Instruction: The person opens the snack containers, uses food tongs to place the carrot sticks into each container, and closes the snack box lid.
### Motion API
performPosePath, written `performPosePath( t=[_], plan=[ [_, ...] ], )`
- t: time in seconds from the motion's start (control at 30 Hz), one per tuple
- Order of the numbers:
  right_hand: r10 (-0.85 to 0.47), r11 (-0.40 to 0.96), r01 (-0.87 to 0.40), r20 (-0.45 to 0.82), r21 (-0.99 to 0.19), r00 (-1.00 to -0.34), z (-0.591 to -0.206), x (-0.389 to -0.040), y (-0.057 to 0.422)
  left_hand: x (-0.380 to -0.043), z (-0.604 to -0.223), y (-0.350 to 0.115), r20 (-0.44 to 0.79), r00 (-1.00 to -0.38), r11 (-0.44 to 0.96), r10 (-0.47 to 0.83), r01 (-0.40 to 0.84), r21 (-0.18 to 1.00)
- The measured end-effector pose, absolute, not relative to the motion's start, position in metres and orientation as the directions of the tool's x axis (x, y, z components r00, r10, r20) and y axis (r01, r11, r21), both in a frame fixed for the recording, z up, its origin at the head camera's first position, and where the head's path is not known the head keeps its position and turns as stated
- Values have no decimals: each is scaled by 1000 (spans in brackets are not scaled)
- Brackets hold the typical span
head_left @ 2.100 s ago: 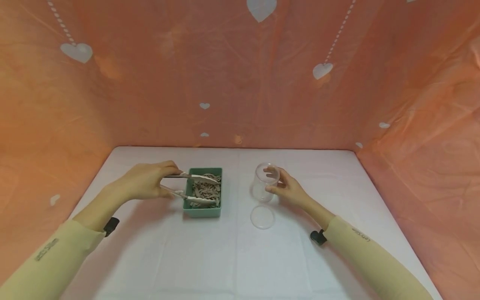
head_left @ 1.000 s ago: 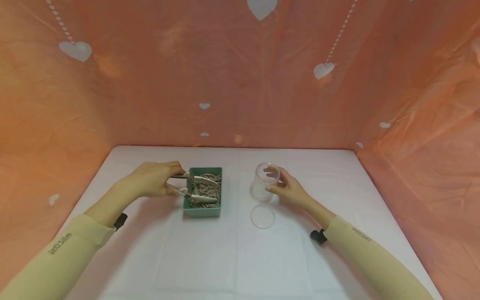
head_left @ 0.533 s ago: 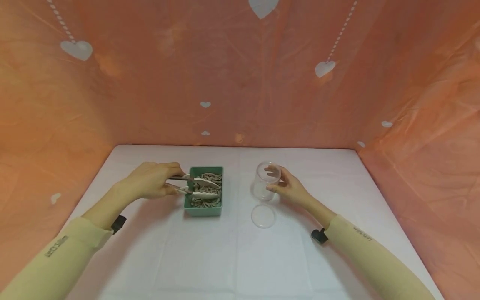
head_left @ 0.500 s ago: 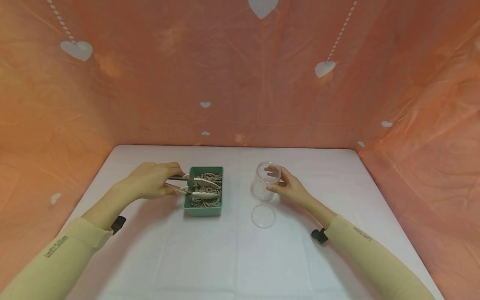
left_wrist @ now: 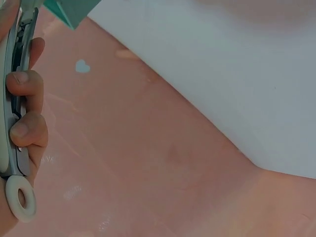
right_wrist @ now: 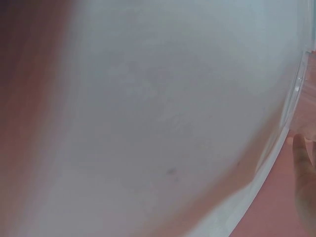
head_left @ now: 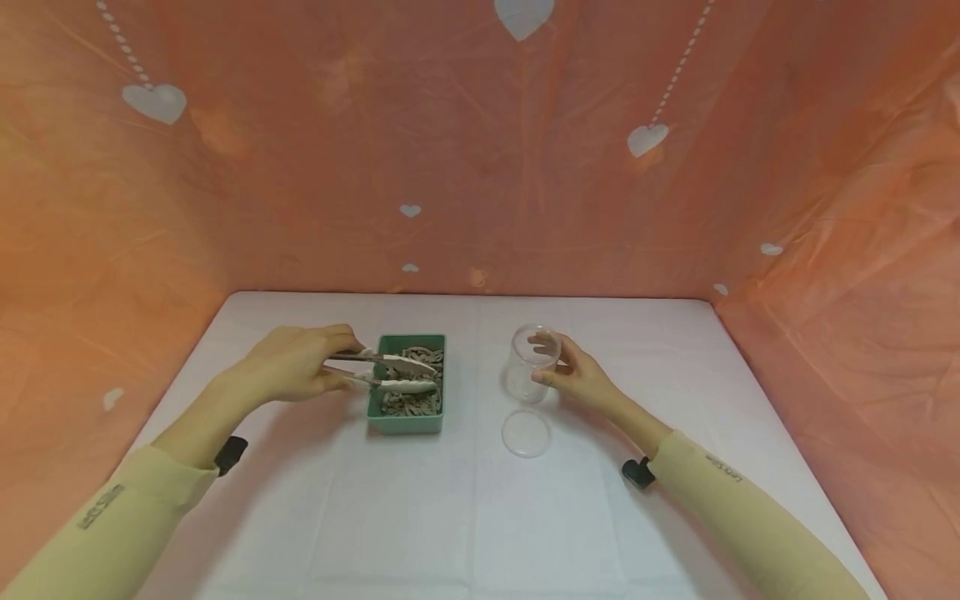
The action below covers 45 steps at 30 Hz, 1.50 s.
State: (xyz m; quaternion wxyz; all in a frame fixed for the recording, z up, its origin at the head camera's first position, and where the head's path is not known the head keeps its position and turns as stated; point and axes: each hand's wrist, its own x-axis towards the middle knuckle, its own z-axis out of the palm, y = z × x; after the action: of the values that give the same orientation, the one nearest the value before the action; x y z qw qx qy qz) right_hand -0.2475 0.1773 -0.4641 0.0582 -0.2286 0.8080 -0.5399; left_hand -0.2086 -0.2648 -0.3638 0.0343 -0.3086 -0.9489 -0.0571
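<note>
My left hand (head_left: 288, 364) grips a pair of metal tongs with pale, scalloped tips (head_left: 408, 387). In the left wrist view, fingers curl round the tongs' handle (left_wrist: 19, 98), and a white pull ring (left_wrist: 21, 198) shows at its end. The tips reach over the rim into a green rectangular box (head_left: 405, 425) and lie among grey-brown, strip-like pieces (head_left: 412, 406), a small gap between them. On the right, my right hand (head_left: 581, 379) holds an upright clear plastic jar (head_left: 525, 385) by its side, thumb in front and fingers behind. The jar's top is uncovered.
A round clear lid (head_left: 526, 434) lies flat on the white tablecloth (head_left: 397, 517), just in front of the jar. Orange cloth with heart prints (head_left: 480, 167) rises behind the table and at both sides. Each wrist wears a small black camera (head_left: 231, 455).
The tongs' tips, wide apart two seconds ago, have come closer together over the strips. My left hand shifted right, then slightly back left. My right hand and the jar have stayed put.
</note>
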Motion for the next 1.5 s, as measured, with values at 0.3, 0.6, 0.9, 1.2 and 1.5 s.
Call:
performPosePath(
  t=[0.3, 0.6, 0.9, 1.2, 1.5],
  plan=[
    [-429, 326, -314, 157, -892, -890, -464, -247, 179, -206, -359, -273, 116, -826, 817, 552, 563, 120],
    [-433, 313, -302, 148, -900, -889, -463, -247, 178, -204, -353, -278, 135, -851, 842, 507, 522, 132],
    [-432, 316, -305, 150, -899, -889, -462, -247, 177, -202, -348, -280, 160, -866, 850, 474, 498, 171],
    [-439, 316, -304, 146, -899, -887, -463, -248, 177, -204, -344, -279, 189, -862, 847, 470, 501, 178],
    [-438, 316, -300, 142, -900, -887, -463, -248, 177, -211, -331, -259, 212, -849, 816, 484, 525, 242]
  ],
)
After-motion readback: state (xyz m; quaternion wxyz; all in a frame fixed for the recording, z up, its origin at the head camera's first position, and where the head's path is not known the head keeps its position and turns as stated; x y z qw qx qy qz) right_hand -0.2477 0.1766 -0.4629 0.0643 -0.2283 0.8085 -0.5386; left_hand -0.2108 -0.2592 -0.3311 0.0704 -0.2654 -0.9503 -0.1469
